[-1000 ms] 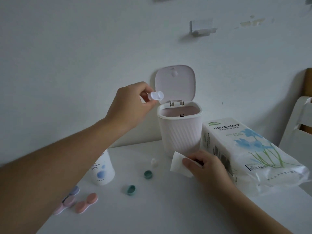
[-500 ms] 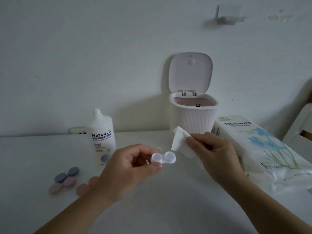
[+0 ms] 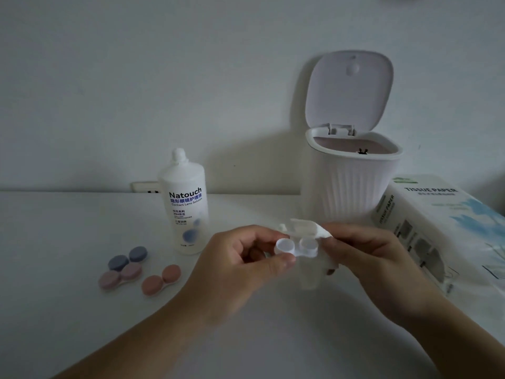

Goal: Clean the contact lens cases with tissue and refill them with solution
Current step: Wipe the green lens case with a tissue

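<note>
**Two Hands Get Ready to Wipe a Little Lens Case**

A person holds a small white lens case (image 3: 296, 248) up over the white table (image 3: 68, 310). The left hand (image 3: 235, 272) pinches one end of the case between the thumb and the curled fingers. Its two little cups face up with no lids on, so the inside can be reached.

The right hand (image 3: 371, 261) pinches a white tissue (image 3: 308, 228) with bent fingers. The tissue sits right at the far cup and touches the case. It looks like the wiping is just about to start, but the cups may not be wiped yet.

The bottle of lens solution (image 3: 187, 209) stands upright on the table, just behind the left hand. Its cap looks to be off. It is close by, likely so the cups can be filled once they are dry.

A small bin (image 3: 352, 184) stands behind the hands with its lid up, likely for the used tissue. The tissue pack (image 3: 437, 214) lies next to the right hand, so more tissue is easy to grab.

Three more cases (image 3: 136, 269) with their lids on lie to the left. They seem to be waiting for their turn.
</note>
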A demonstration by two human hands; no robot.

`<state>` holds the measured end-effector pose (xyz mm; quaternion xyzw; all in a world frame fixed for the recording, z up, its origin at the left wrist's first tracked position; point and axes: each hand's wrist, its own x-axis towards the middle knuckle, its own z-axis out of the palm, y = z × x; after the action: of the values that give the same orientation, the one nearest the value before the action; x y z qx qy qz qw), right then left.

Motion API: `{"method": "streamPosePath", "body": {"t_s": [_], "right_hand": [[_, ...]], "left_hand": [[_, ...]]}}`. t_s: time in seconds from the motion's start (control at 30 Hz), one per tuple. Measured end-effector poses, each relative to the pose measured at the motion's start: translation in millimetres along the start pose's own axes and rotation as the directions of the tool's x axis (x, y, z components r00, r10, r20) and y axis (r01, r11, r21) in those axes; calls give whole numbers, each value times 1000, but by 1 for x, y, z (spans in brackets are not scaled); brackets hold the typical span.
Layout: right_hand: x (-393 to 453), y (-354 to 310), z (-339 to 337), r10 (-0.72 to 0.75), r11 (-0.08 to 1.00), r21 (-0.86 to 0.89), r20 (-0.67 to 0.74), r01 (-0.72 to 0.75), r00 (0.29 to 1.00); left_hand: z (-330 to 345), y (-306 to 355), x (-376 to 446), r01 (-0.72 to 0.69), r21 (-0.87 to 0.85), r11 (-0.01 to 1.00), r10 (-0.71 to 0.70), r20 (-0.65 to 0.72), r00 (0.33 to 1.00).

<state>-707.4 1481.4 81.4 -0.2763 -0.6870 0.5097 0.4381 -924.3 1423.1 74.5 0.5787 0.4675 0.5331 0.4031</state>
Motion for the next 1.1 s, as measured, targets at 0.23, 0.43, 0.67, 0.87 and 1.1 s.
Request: {"method": "streamPosePath", "body": {"t_s": [0.23,0.43,0.67,0.87,1.1], "right_hand": [[0,-2,-2,122,967,221,43,-129,992],[-1,-5,7,141,977,157,22,-142,990],[-2,-12,10,205,967,145,46,-210,978],[-3,-14,13,282,959,-36,81,-280,956],[-4,-16,8,291,956,-103,184,-276,939]], "left_hand": [[-1,3,-4,-89,162,983,88,17,996],[0,4,-8,-224,330,917,224,37,974],[-3,5,-6,-251,353,901,259,27,966],[0,9,-6,-264,351,899,281,1,960],[-3,9,-5,-258,374,891,234,109,966]]}}
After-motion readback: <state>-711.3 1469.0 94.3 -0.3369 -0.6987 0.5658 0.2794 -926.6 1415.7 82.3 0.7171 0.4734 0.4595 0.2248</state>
